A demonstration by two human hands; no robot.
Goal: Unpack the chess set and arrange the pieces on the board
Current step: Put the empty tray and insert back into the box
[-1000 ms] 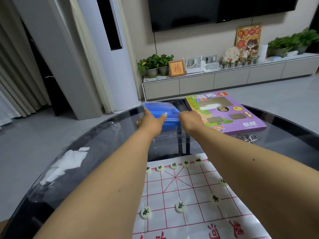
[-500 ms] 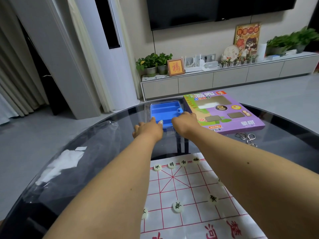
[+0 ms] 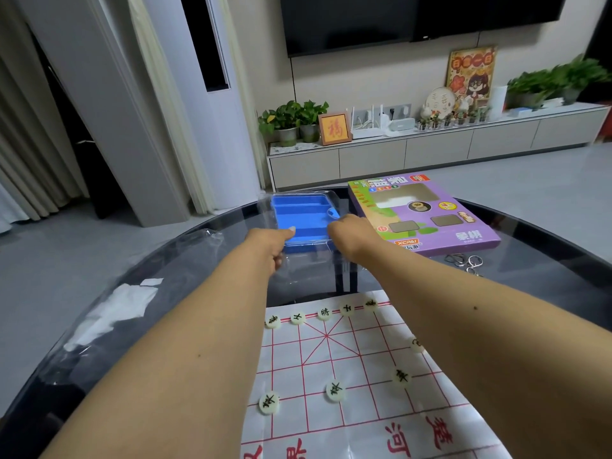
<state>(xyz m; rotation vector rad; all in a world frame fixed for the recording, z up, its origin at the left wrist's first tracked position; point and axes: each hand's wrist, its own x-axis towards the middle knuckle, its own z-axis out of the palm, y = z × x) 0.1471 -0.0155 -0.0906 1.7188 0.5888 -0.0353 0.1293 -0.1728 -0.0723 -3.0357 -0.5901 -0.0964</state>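
Since the earlier frame, blue tray [image 3: 299, 216] lowered from tilted to flat on tabletop [image 3: 530, 260], centre frame. Purple box [image 3: 427, 213] just right of tray reads "XCPAI". Left hand [image 3: 268, 245] grips tray's near left corner, thumb on top. Right hand [image 3: 352, 235], fingers curled, at its right edge; grip unclear. Pale pieces [image 3: 335, 391] sit on red-lined board [image 3: 361, 392], lower frame.
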